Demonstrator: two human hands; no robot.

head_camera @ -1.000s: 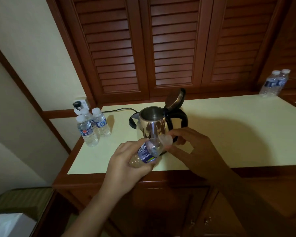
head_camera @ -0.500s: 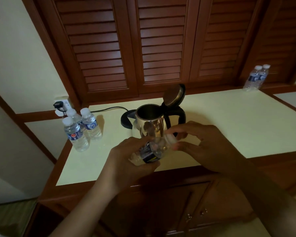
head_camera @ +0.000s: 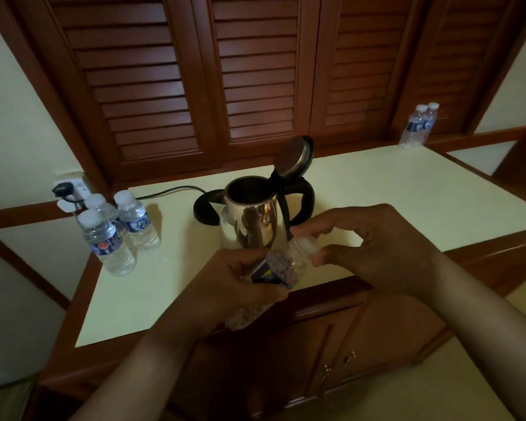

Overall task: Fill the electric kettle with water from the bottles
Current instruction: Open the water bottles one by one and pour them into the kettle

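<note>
1 bottle (head_camera: 289, 262) between left hand (head_camera: 225, 287) and right hand (head_camera: 386, 253), at counter (head_camera: 407, 192) edge

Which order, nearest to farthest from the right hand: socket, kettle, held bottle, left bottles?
1. Held bottle, its cap at the right hand.
2. Kettle, just behind, leftward.
3. Left bottles, at the counter left edge.
4. Socket, behind those bottles.

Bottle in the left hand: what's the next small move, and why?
Probably twist the cap off with the right hand. The left hand grips the bottle tilted, just in front of the kettle. The right hand's fingers pinch the white cap, which appears to be on the neck. The kettle's lid stands open, so pouring can follow once the cap is off.
</note>
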